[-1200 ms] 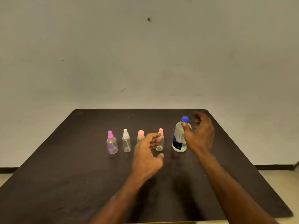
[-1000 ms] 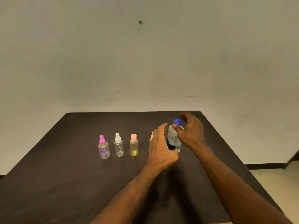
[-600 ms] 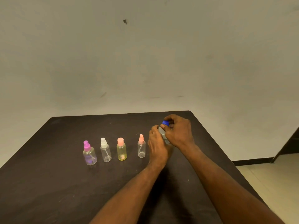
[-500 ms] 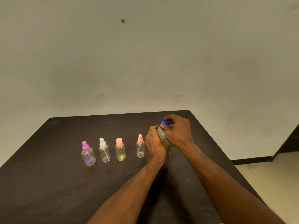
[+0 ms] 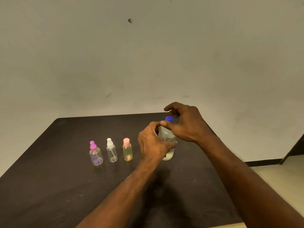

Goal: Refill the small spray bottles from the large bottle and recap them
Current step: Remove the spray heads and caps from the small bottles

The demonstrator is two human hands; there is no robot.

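Observation:
The large clear bottle [image 5: 166, 134] stands upright right of centre on the dark table [image 5: 49, 178]. My left hand [image 5: 153, 145] is wrapped around its body. My right hand [image 5: 185, 125] curls over its blue cap [image 5: 169, 119], thumb at the neck and fingers arched around the cap. Left of my hands stand three small spray bottles in a row: one with a purple cap [image 5: 96, 155], a clear one with a white cap [image 5: 111, 152], and a yellow one with a pink cap [image 5: 127, 152]. All three are capped. Another small bottle is hidden behind my left hand.
A plain wall rises behind the table. The table's right edge runs close to my right forearm, with pale floor [image 5: 279, 178] beyond it. A dark object [image 5: 296, 148] stands at the far right.
My left hand moved right from the small bottles and closed around the large bottle. My right hand settled on the blue cap. The pink-capped small bottle is now hidden behind my left hand.

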